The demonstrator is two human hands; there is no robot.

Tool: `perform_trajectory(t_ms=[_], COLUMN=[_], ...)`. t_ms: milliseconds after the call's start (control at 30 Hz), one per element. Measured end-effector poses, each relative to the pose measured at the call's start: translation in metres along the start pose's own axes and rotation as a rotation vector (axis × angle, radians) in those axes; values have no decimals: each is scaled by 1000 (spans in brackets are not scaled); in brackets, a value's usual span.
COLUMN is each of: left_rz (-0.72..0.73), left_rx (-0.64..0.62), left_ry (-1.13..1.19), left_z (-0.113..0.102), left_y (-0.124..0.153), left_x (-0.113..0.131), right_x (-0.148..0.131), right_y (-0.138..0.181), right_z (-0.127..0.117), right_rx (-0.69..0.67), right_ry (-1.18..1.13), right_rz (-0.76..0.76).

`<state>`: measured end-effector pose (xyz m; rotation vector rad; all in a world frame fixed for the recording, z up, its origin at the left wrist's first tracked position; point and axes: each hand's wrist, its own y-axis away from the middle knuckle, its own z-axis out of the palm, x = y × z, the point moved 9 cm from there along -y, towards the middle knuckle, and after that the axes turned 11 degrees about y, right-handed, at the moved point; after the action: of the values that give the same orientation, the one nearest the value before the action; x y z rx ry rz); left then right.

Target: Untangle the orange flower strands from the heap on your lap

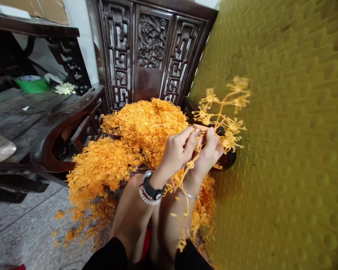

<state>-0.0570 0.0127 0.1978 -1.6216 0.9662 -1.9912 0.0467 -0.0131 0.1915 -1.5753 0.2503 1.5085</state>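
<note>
1. Head view: one orange spray (233, 127) in work, its branches joined on a stem.
2. Progress, my reading: partway through this piece, fingers busy at a joint. Large orange heap (146, 123) lies beyond and beside the knees, before a carved wooden panel (149, 82); whether those pieces are finished or waiting, cannot tell. Loose orange bits (70, 235) lie on the floor (25, 232).
3. Left hand (176, 150): thumb and forefinger pinching the spray's thin stem.
4. Right hand (210, 152): thumb and fingers closed around the stem, just beside the left; exact grip partly hidden.
5. Spray position: tufted heads rise above and right of the hands; thin tail hangs below, over the right forearm.
</note>
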Motion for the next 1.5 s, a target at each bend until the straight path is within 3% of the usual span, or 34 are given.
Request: perform_trajectory(t_ms=[100,233,367,500,667,833,1000,1167,1267,1367,1500], left_rz=[37,-64,-117,-167,-172,-99,-130,-248,-198,-127,-183], left_rx=[129,265,235,188,52,60,-32,-166,-195,-136,46], left_ry=[34,227,433,529,396,183,153,139,193,345,595], left_z=[0,-14,-27,-33,-25,-27,-21,-15,-8,-6,-21], left_y=[5,7,-1,-3,0,0,0,5,4,2,1], left_x=[5,-10,-21,-23,-16,-4,-1,-14,-8,4,2], right_x=[-4,-1,-1,-3,-2,12,8,18,18,11,0], right_y=[2,-5,-16,-12,1,8,2,6,3,4,7], right_z=[-3,-24,-23,-21,-5,3,8,27,23,21,22], right_rx=[88,220,7,-68,-269,-397,-308,-499,-414,-321,-288], right_ry=[-64,-232,-102,15,120,173,10,-95,-116,-54,-27], right_rz=[-18,-24,9,13,21,119,40,124,124,92,56])
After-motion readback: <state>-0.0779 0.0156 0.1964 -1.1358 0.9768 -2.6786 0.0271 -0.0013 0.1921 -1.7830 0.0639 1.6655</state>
